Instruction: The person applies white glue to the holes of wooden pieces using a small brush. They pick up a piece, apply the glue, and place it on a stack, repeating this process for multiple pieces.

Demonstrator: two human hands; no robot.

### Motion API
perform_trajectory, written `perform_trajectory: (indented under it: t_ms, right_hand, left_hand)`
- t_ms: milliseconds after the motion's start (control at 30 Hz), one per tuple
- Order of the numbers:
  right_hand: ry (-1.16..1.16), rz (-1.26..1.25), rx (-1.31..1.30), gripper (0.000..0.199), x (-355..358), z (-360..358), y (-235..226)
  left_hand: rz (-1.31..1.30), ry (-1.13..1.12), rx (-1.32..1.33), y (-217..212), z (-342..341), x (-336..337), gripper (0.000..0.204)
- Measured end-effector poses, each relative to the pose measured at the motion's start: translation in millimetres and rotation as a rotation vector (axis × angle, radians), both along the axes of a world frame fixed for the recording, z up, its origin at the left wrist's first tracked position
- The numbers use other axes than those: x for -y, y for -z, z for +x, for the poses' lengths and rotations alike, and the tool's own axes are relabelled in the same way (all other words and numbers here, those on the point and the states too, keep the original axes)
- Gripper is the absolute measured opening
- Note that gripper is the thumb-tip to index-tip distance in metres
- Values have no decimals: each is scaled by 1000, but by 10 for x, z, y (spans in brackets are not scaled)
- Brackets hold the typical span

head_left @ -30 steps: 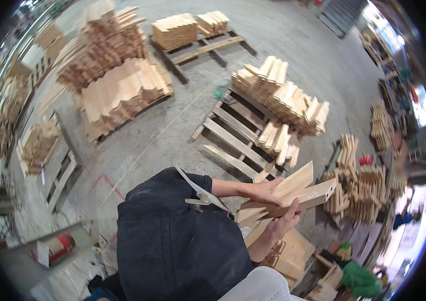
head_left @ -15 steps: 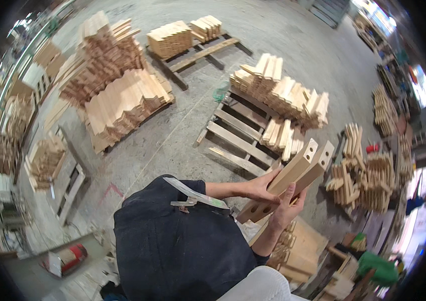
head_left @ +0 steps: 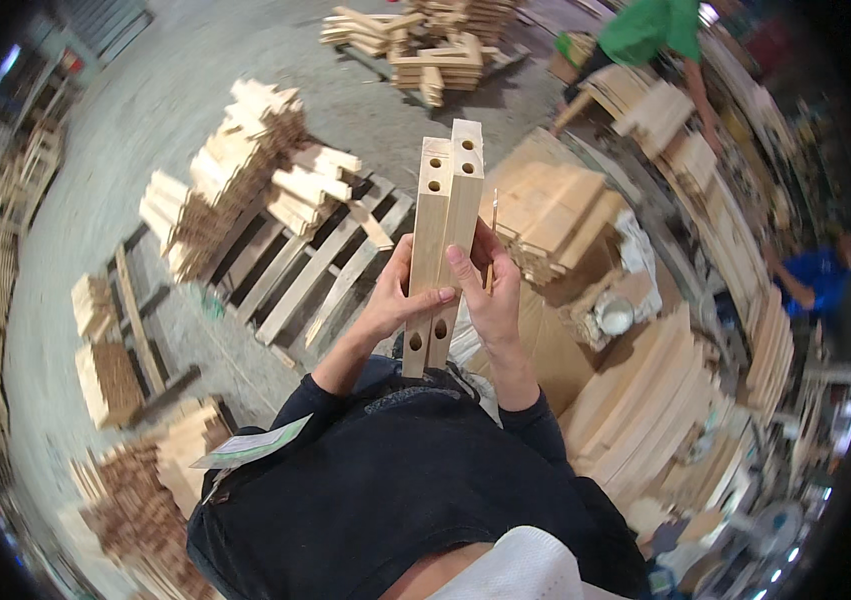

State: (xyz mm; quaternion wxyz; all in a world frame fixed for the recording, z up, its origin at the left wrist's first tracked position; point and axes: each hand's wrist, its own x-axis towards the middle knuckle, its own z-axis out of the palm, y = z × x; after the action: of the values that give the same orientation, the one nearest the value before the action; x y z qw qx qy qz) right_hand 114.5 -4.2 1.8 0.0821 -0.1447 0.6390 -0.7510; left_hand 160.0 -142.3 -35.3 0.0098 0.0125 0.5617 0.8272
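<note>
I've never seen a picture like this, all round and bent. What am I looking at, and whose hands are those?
The camera sits on a person's head and looks down, so the view bends at the edges. The dark shape at the bottom is that person's own clothing. Their left hand and right hand hold two pale wooden boards pressed together upright, each with round holes drilled near both ends. On the concrete floor lie a wooden pallet and stacks of cut wood. At the top right, another person in a green shirt bends over more boards.
</note>
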Motion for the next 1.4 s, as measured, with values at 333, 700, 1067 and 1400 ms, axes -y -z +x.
perform_trajectory:
  t_ms: [333,700,1067,1400]
  right_hand:
    - [447,338,-133,64,-902,240,8]
    - [991,83,10,68,-2204,940,70]
    - [997,152,156,23,-2855,670,704]
    - [1051,539,94,14,-2786,410,963]
  left_hand:
    - [75,512,139,96,-604,-693,73]
    - [264,725,227,-21,-816,-1309,72]
    - [210,582,145,-214,-926,-1450,77]
    - [149,451,32,-304,-805,-1533,74]
